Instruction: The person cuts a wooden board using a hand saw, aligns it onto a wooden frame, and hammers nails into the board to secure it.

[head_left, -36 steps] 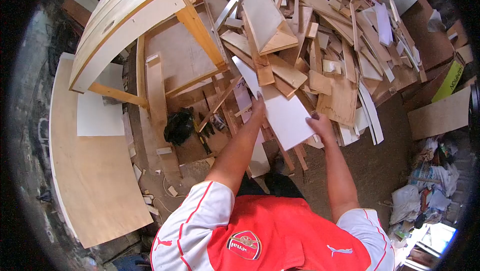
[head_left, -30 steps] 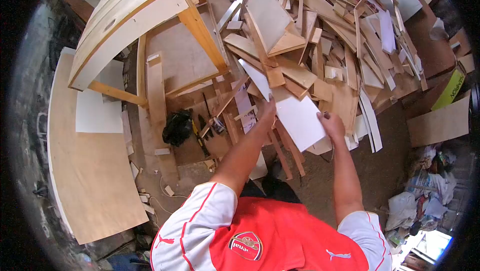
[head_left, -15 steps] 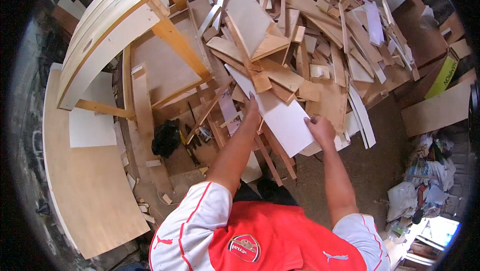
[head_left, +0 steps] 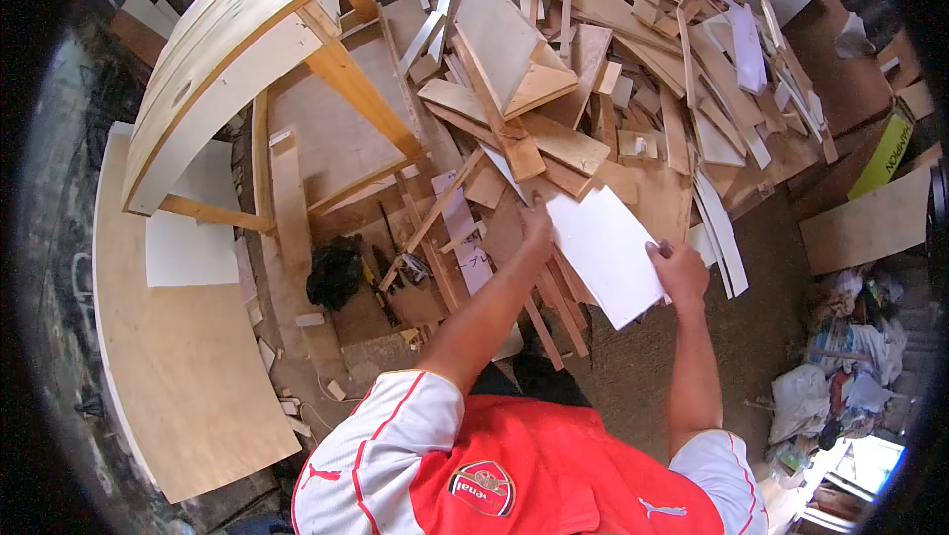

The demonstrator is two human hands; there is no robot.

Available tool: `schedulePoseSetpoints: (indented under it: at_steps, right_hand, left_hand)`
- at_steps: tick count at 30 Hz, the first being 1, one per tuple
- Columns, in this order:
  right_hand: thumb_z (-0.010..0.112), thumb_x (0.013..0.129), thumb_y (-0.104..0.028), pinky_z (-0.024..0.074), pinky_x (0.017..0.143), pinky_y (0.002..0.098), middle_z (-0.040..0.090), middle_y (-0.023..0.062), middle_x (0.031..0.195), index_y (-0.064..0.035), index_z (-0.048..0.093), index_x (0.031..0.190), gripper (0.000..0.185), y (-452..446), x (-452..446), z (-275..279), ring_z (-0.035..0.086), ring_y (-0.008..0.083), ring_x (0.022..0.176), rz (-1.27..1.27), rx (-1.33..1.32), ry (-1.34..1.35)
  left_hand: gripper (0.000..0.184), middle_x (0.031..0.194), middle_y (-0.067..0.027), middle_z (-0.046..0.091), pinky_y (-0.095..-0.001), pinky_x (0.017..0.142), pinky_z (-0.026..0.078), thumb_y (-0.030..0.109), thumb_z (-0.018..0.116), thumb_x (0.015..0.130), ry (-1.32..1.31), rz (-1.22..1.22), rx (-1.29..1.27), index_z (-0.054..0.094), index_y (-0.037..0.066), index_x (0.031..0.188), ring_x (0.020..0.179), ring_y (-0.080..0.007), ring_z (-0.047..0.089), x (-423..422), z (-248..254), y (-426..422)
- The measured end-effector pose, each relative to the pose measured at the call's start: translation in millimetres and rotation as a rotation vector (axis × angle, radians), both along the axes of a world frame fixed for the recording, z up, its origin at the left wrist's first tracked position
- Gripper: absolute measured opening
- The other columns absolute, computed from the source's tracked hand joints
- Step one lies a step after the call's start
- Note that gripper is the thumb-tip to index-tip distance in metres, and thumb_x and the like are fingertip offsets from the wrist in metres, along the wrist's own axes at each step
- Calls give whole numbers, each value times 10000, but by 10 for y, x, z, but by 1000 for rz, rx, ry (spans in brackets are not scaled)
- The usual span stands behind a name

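Between my two hands is a flat white board (head_left: 608, 258), tilted, its far end close to the heap of wood offcuts (head_left: 563, 144). My left hand (head_left: 537, 223) grips its left edge, with the thumb showing near the far corner. On the right edge, my right hand (head_left: 680, 271) is closed, thumb on top and fingers underneath out of sight. Just beyond my left hand, a narrow white strip (head_left: 506, 174) pokes out from under the offcuts. Thin brown wooden strips (head_left: 565, 303) lie below the board.
To the left stands a wooden table frame (head_left: 361, 105) with a curved slatted top. A large plywood sheet (head_left: 198, 377) lies at far left. A black plastic bag (head_left: 334, 273) sits near some tools. Plastic bags (head_left: 801, 401) are piled at lower right.
The white board has come out from the heap toward me and to the right, and more of its face shows. Both hands have moved right with it.
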State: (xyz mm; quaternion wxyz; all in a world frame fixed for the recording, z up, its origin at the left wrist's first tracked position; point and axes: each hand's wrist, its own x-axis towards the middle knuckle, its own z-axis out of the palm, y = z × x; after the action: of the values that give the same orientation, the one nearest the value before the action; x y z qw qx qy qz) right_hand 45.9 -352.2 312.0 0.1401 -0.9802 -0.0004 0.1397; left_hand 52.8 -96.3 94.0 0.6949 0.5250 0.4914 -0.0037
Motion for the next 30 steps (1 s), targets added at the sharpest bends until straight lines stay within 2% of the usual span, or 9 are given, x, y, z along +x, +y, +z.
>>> schedulePoseSetpoints:
  at_steps: [4, 7, 11, 13, 16, 22, 25, 29, 30]
  right_hand:
    - [698, 858, -521, 551, 785, 482, 748, 178, 959, -105, 773, 1001, 446, -446, -72, 60, 720, 377, 923, -9, -28, -78]
    - [715, 847, -505, 553, 758, 478, 749, 175, 935, -83, 767, 957, 439, -669, -157, 395, 728, 368, 890, -13, -91, -90]
    - [749, 820, -477, 546, 706, 475, 745, 157, 850, -69, 750, 888, 414, -988, -283, 684, 725, 366, 802, -20, -101, -115]
    - [756, 812, -475, 539, 691, 484, 739, 152, 822, -68, 738, 863, 410, -1339, -350, 588, 719, 366, 779, -21, -103, -158]
    - [789, 773, -478, 490, 608, 452, 687, 147, 722, -47, 681, 757, 444, -1730, -509, 494, 664, 351, 665, -44, -67, -187]
    - [808, 747, -434, 455, 577, 432, 632, 137, 648, -30, 665, 726, 429, -2345, -812, 451, 622, 313, 600, -99, -16, -192]
    - [809, 741, -414, 449, 571, 425, 624, 133, 627, -27, 680, 728, 409, -2580, -899, 522, 621, 288, 586, -108, -21, -219]
    - [832, 755, -338, 444, 572, 398, 628, 129, 647, -9, 675, 759, 365, -3036, -984, 502, 592, 249, 585, -137, 6, -229]
    - [832, 761, -316, 436, 570, 387, 613, 124, 638, -2, 666, 754, 355, -3199, -1019, 460, 573, 228, 580, -175, 56, -203]
  left_hand:
    - [602, 1446, -215, 500, -423, 1086, 412, 420, 463, 1078, -206, 142, 87, 353, -39, 1453, 1301, -320, 523, -166, 460, -570]
    - [614, 1476, -208, 472, -413, 1109, 395, 441, 422, 1092, -331, 124, -262, 323, -34, 1468, 1300, -303, 522, -255, 352, -923]
    - [655, 1424, -191, 497, -427, 1006, 489, 465, 406, 1091, -251, -16, -336, 217, -11, 1499, 1277, -284, 536, -471, 345, -1308]
    - [647, 1395, -183, 504, -444, 933, 543, 466, 403, 1091, -157, -58, -394, 189, 7, 1495, 1244, -282, 560, -640, 863, -1459]
    - [629, 1359, -182, 503, -467, 831, 593, 475, 408, 1085, -211, -83, -367, 193, 17, 1459, 1180, -280, 601, -841, 1138, -1720]
    - [611, 1410, -190, 429, -496, 857, 598, 488, 443, 1071, -131, -250, -452, 212, 40, 1415, 1178, -297, 597, -1183, 1229, -2150]
    - [584, 1403, -163, 474, -486, 824, 594, 449, 455, 1078, -159, -231, -448, 217, 103, 1483, 1149, -281, 619, -1266, 1330, -2402]
    - [617, 1431, -191, 439, -505, 966, 526, 404, 482, 1079, -283, -384, -539, 193, 39, 1484, 1272, -296, 529, -1262, 1888, -2426]
    - [596, 1448, -210, 425, -443, 1095, 424, 334, 503, 1080, -573, -431, -251, 225, -14, 1476, 1332, -285, 457, -1237, 1365, -2659]
